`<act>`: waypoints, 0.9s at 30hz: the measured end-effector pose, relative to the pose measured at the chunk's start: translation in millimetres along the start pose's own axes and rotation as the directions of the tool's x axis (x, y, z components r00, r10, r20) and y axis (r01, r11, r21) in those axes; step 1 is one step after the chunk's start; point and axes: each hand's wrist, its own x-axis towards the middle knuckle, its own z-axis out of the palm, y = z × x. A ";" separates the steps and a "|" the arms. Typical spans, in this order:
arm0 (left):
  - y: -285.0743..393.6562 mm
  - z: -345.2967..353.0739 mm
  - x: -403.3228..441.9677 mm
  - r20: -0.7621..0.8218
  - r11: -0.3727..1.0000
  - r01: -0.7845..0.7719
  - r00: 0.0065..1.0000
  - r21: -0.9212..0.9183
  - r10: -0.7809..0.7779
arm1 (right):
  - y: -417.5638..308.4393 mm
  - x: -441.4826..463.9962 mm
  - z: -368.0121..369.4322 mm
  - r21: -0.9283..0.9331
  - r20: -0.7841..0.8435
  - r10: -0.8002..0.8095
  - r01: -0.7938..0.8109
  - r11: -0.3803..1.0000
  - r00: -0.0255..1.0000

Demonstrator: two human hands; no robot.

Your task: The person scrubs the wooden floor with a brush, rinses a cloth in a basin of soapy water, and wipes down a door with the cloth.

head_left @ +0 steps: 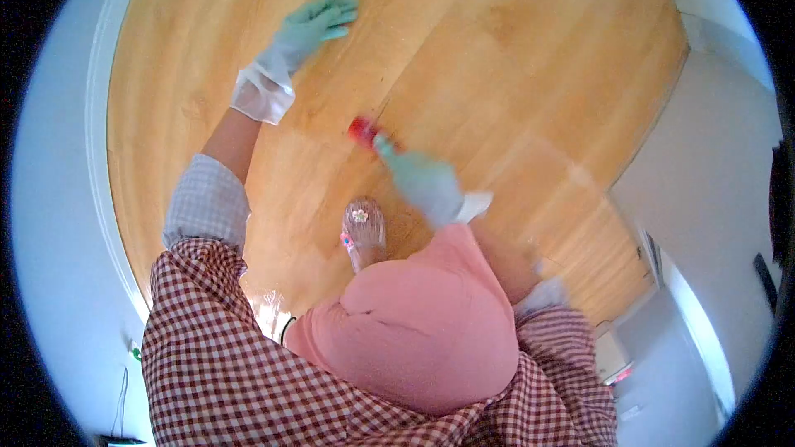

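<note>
Head view: a wood-toned floor (538, 50) fills most of the scene. A white skirting (101, 116) and pale wall follow its left edge; a grey wall (683, 141) rises beyond its right edge.

Red object (362, 132): on or just above the floor, about midway between the left and right edges, near the lower end of a thin dark seam (414, 68). Blurred; its kind cannot be told, nor whether it touches the floor.

Right hand (421, 180): gloved in pale green, blurred, fingers closed on the red object. A whitish glove cuff (474, 205) flares at the wrist.

Left hand (319, 21): likewise gloved, farther up the floor and toward its left edge, well apart from the red object. Fingers extended, slightly parted. Contact with the floor cannot be told. The glove's loose, translucent cuff (263, 93) reaches the wrist; a bare forearm follows, then a pale turned-up sleeve (207, 203) and a red-and-white checked garment (207, 306).

Between the arms: pink clothing (422, 323). Just beyond it, a shoe (364, 232), transparent in look, with a white flower (359, 216) on top, rests on the floor below the red object.
</note>
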 end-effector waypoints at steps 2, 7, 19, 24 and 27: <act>0.9 -8.7 -8.6 -0.038 0.991 -0.038 0.999 -0.125 0.034 | 68.3 34.1 -10.8 0.032 -0.428 -0.067 0.089 0.996 0.901; -8.9 -21.6 -25.3 -0.179 0.989 -0.133 0.977 -0.069 0.119 | 123.7 70.4 -114.8 0.166 -0.485 0.313 -0.266 0.950 0.816; -18.6 -60.0 -161.1 -0.428 0.946 0.021 0.895 0.323 0.126 | 132.3 69.0 -93.7 0.076 -0.526 0.140 -0.118 0.990 0.839; -57.8 -65.0 -212.6 -0.494 0.845 0.227 0.868 0.484 0.050 | 64.6 75.1 4.3 -0.203 -0.524 -0.273 0.194 0.960 0.807; -63.5 -44.8 -256.0 -0.538 0.696 0.344 0.840 0.630 0.072 | 4.3 2.6 62.2 -0.051 -0.328 -0.311 0.312 0.949 0.892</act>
